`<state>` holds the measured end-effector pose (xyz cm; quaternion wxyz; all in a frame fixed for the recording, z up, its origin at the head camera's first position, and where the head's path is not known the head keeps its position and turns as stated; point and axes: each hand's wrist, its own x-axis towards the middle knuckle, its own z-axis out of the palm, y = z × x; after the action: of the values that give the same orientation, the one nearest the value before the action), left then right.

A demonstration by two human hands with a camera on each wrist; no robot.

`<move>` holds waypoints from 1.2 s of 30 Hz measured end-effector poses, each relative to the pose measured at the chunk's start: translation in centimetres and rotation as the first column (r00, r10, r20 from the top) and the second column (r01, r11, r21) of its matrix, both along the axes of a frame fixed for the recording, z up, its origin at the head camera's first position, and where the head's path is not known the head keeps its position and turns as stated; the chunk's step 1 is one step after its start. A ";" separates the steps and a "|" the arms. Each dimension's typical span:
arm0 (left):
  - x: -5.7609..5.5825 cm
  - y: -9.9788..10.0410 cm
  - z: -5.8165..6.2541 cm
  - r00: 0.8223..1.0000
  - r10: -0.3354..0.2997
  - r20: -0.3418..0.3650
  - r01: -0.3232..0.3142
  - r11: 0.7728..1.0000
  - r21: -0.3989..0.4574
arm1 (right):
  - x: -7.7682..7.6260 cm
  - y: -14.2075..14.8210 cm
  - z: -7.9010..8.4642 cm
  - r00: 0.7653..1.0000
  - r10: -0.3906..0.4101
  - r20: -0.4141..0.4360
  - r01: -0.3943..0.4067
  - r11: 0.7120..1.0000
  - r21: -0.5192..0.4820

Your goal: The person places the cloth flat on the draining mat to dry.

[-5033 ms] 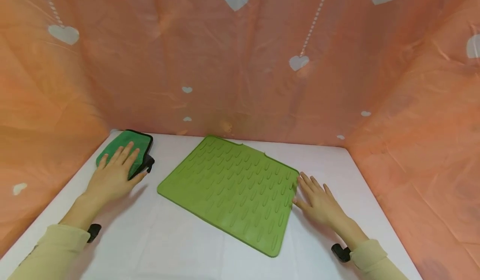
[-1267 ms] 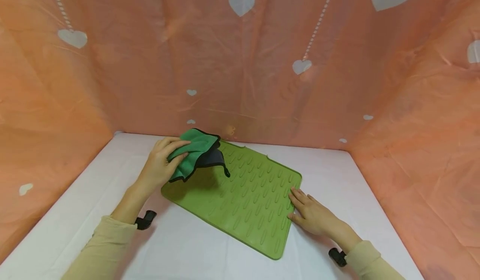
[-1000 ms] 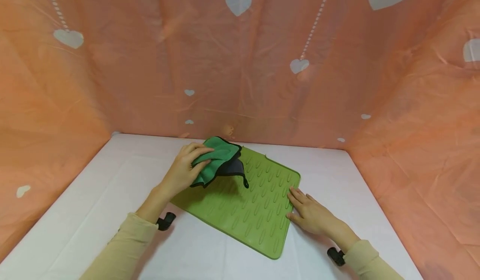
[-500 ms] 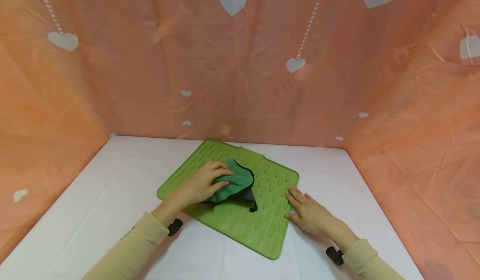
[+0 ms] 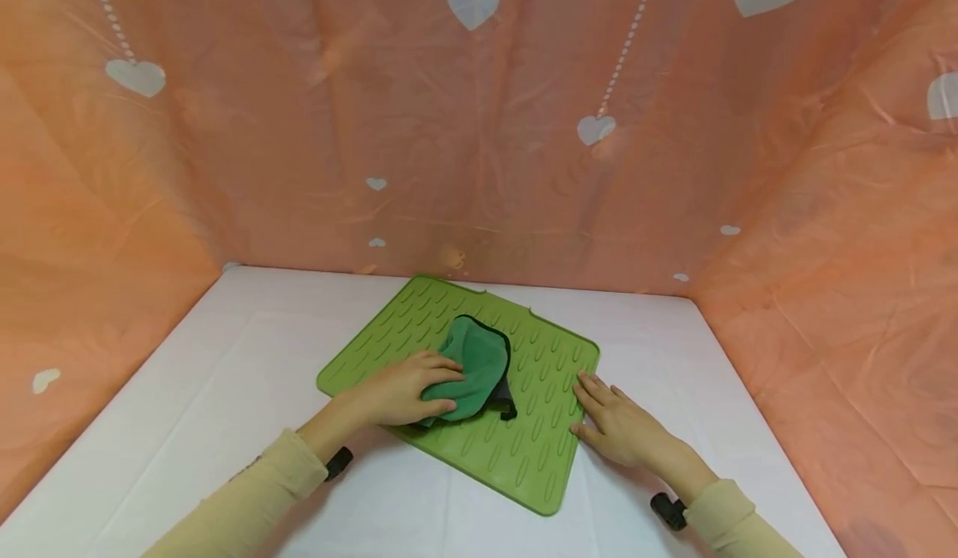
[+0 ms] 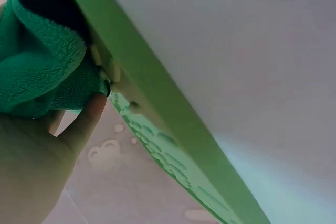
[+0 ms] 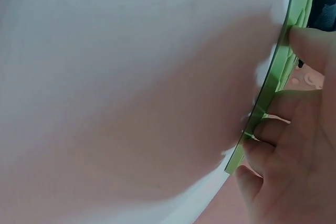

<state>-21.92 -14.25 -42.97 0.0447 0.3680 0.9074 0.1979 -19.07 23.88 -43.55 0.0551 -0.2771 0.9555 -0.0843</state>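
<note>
My left hand (image 5: 407,390) grips a green cleaning cloth (image 5: 481,364) with a dark underside, black edging and a small hanging loop. The cloth lies bunched over the middle of a green ribbed drying mat (image 5: 516,458). Close up in the left wrist view, thumb and fingers hold the folded cloth (image 6: 42,66) just inside the raised rim of the mat (image 6: 157,103). On the mat's right edge rests my right hand (image 5: 621,425), its fingers fairly straight. The right wrist view shows those fingertips (image 7: 304,40) right at the mat's rim (image 7: 272,80).
The mat lies at a slant on a white-covered table (image 5: 239,358). An orange curtain (image 5: 479,167) with pale hearts closes off the back and both sides. Each wrist carries a small black device, such as the one by the right sleeve (image 5: 669,511).
My left hand has taken the cloth from the table's far left, carried it rightward over the mat and lowered it there. My right hand has shifted slightly nearer along the mat's edge.
</note>
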 end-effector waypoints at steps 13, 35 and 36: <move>0.4 -0.4 0.6 0.996 0.050 -0.073 -0.040 0.990 0.138 | -0.9 -1.0 0.0 0.994 -0.082 -0.073 0.063 0.972 -0.227; -4.6 -1.8 0.6 0.949 0.243 0.202 -0.304 0.874 0.379 | -5.2 -9.4 0.4 0.970 -0.180 0.160 0.239 0.813 -0.531; -4.6 -1.9 0.4 0.953 0.225 0.205 -0.288 0.885 0.367 | -5.3 -9.6 0.4 0.970 -0.179 0.164 0.239 0.821 -0.518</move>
<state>-26.56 -16.13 -42.53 0.0147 0.2293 0.8835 0.4082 -24.39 14.26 -43.16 0.0181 -0.1700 0.9144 -0.3670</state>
